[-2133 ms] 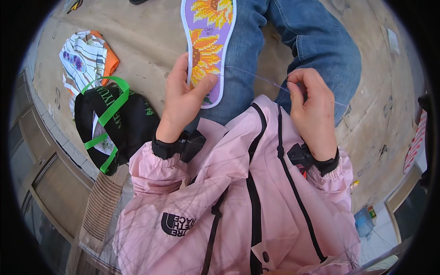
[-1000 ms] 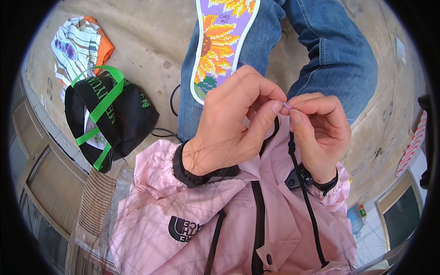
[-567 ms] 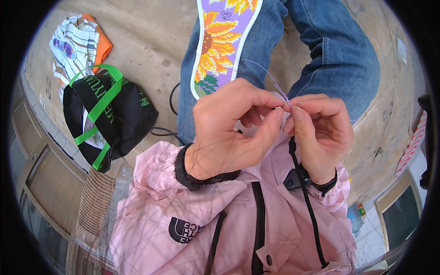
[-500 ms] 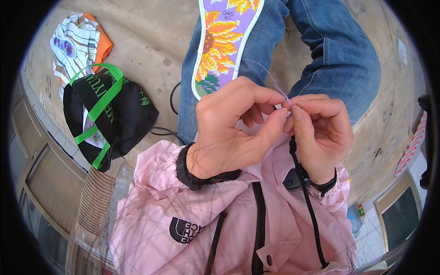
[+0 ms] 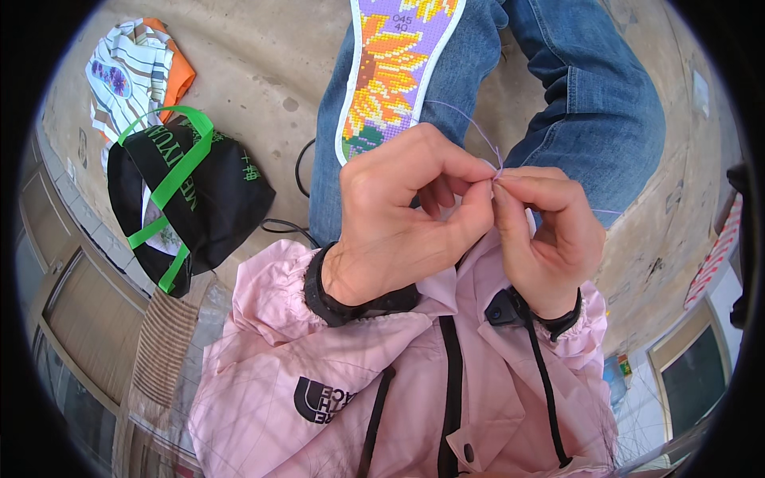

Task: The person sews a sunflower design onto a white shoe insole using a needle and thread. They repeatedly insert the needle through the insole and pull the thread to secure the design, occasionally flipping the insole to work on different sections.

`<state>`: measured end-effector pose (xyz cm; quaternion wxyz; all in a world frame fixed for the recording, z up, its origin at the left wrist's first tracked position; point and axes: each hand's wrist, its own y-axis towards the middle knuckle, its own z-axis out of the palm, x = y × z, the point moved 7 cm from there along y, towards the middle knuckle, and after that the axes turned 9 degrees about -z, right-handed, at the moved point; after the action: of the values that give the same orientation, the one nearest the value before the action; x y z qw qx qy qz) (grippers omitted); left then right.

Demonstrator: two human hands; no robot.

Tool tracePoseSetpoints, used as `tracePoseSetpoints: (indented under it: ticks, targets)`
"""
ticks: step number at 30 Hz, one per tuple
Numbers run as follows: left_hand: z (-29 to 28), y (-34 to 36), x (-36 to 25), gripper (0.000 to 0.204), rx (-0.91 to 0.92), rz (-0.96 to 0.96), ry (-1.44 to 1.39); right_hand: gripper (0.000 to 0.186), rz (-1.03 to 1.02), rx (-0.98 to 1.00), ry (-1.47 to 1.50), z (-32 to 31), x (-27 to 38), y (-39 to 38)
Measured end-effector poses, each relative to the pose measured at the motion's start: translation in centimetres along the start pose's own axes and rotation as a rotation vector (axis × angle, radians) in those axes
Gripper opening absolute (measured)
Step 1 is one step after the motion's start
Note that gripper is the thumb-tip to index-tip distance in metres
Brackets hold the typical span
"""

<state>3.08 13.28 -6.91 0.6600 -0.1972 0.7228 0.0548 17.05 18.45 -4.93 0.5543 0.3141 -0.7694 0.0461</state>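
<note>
In the head view, my left hand (image 5: 410, 219) and my right hand (image 5: 550, 239) meet above my lap, thumbs and forefingers pinched together on a fine purple thread (image 5: 473, 123); whether a needle is among the fingertips is too small to tell. The thread runs up to a cross-stitch insole (image 5: 384, 64) with orange-yellow sunflowers on purple mesh, lying on my jeans-covered leg (image 5: 470, 80) just beyond the left hand, which hides its lower end. A stretch of thread also trails to the right of my right hand.
A black tote bag (image 5: 223, 215) with green handles and a striped-and-orange cloth bundle (image 5: 139, 68) lie on the worn beige floor (image 5: 263, 72) at left. Black cables (image 5: 279, 225) lie near the bag. A plastic bottle (image 5: 617, 370) stands at lower right. Doors edge the view.
My hands came together from apart, the left letting go of the insole and both now pinching the thread. Since half a second ago they have shifted slightly left and closer.
</note>
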Motion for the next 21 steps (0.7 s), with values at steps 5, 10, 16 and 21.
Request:
tracePoseSetpoints:
  ticks: [5,10,16,21]
  targets:
    - [0.2,0.2,0.6,0.008,0.028,-0.116,-0.009,0.017,0.052,-0.011,0.033,0.1,-0.3,0.0]
    - [0.4,0.0,1.2,0.008,0.044,-0.232,-0.058,0.018,0.094,-0.046,0.043,-0.1,-0.5,0.0]
    - [0.6,-0.2,2.1,0.008,0.097,-0.373,-0.146,0.017,0.122,-0.118,0.074,-0.4,-0.9,-0.3]
    - [0.7,-0.3,2.5,0.01,0.173,-0.423,-0.448,0.016,0.175,-0.146,0.177,-0.6,-1.3,-0.4]
